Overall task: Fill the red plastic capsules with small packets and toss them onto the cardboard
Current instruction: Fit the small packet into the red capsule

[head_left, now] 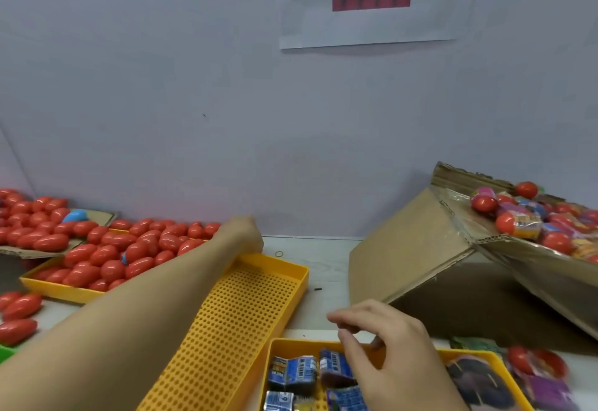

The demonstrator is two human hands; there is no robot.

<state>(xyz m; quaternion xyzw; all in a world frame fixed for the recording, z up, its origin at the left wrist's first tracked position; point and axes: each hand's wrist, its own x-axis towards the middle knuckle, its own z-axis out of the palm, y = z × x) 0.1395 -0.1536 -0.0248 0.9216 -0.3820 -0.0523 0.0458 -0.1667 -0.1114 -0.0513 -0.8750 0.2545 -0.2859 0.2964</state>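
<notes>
I am reaching my left hand [241, 232] far forward to the heap of red capsules [123, 248] lying in the yellow tray [61, 289] at the left; only the back of that hand shows, so I cannot tell whether its fingers are spread or already pinching a capsule. I am holding my right hand [385, 342] over the near yellow tray [479, 354], where the small blue packets [293, 371] are lying; its fingers are loosely curled and apart, thumb hovering above the packets, gripping nothing that I can see. An empty perforated yellow tray [236, 323] is lying between the 2 stocks. Judgement: this is the pickup step for a fresh round, 1 capsule and 1 packet. Next move calls for pinching a single packet cleanly, bringing both hands together, opening the capsule. The tilted cardboard [414, 248] at the right is already carrying filled capsules.
</notes>
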